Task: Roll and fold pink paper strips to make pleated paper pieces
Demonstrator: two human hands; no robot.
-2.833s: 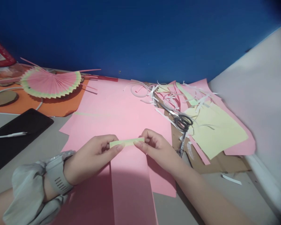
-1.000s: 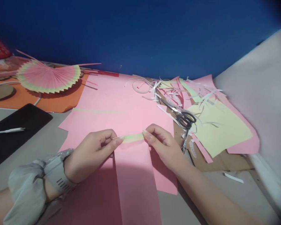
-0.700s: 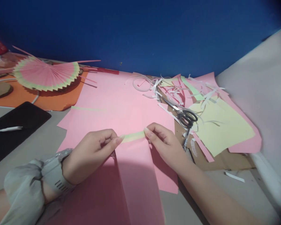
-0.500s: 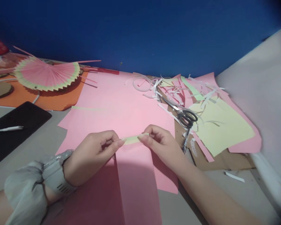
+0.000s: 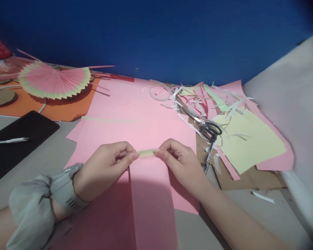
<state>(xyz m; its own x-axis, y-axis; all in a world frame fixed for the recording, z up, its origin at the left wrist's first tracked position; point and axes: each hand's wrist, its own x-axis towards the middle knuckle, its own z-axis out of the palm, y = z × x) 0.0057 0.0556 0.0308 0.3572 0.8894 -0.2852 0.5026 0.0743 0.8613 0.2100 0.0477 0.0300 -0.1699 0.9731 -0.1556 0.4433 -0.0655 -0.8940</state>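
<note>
Head view: left hand (image 5: 111, 165) and right hand (image 5: 182, 163) both in closed grip on the yellow-green edge (image 5: 146, 153) of the folded pink paper (image 5: 153, 201), centre to lower centre of frame. Since moments ago, right pinch sits further in, edge shows narrower; suggests a crease being worked.

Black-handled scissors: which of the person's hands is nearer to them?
Right. The right hand is left of and below the scissors in the picture; the left hand is farther left, beyond the right hand.
</note>
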